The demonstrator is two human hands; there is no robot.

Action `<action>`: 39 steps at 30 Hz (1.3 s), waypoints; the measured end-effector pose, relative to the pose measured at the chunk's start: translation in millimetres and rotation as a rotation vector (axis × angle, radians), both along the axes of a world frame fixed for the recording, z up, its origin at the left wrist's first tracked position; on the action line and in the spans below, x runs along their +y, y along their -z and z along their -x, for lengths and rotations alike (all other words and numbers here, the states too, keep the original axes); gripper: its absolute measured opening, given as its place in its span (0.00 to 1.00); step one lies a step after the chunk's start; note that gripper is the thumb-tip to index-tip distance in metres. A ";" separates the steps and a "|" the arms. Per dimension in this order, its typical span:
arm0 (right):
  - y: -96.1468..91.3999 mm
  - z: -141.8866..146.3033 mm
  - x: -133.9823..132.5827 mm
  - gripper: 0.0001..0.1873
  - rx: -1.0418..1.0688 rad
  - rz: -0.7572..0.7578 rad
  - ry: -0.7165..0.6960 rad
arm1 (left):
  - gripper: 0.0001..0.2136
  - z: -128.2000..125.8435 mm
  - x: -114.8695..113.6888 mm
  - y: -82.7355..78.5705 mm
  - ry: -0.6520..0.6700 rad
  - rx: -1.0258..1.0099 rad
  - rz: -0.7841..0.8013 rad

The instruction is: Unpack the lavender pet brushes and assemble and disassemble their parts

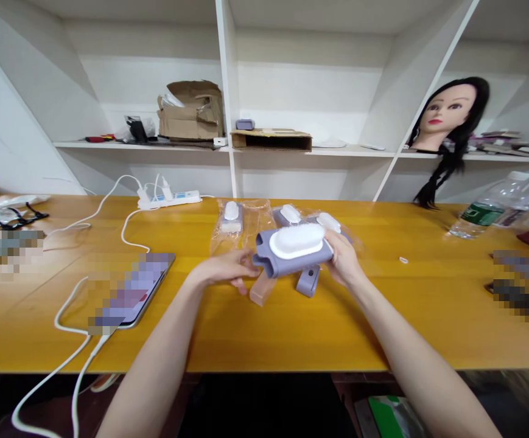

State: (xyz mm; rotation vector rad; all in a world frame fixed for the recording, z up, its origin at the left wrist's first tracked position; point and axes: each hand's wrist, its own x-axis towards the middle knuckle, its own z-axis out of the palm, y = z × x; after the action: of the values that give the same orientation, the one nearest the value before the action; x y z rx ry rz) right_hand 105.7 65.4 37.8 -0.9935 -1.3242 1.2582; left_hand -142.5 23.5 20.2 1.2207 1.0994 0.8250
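Two-handed: left hand (227, 267), right hand (344, 258) on purple device (287, 258); bare table (264, 340) nearside.

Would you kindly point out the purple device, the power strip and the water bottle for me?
purple device (297, 241): head view, on its white pad.
power strip (173, 198): head view, on its white casing.
water bottle (481, 214): head view, on its green label.
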 end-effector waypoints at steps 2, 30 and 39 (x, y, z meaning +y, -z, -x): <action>-2.5 -5.0 1.9 0.19 0.102 0.011 0.138 | 0.13 -10.4 -1.7 4.4 0.056 0.029 0.018; 32.5 60.0 -64.1 0.12 -0.713 -0.454 -0.182 | 0.28 7.2 1.0 -12.4 0.356 0.469 -0.314; 31.3 43.5 -49.0 0.18 -1.004 -0.515 -0.162 | 0.25 0.8 5.5 -1.4 0.411 0.554 -0.267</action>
State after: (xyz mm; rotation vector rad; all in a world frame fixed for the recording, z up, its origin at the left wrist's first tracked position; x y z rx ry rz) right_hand 62.3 16.4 6.5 -1.1836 -2.3762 0.4086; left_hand -143.3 29.0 21.6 1.8964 1.1308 0.3231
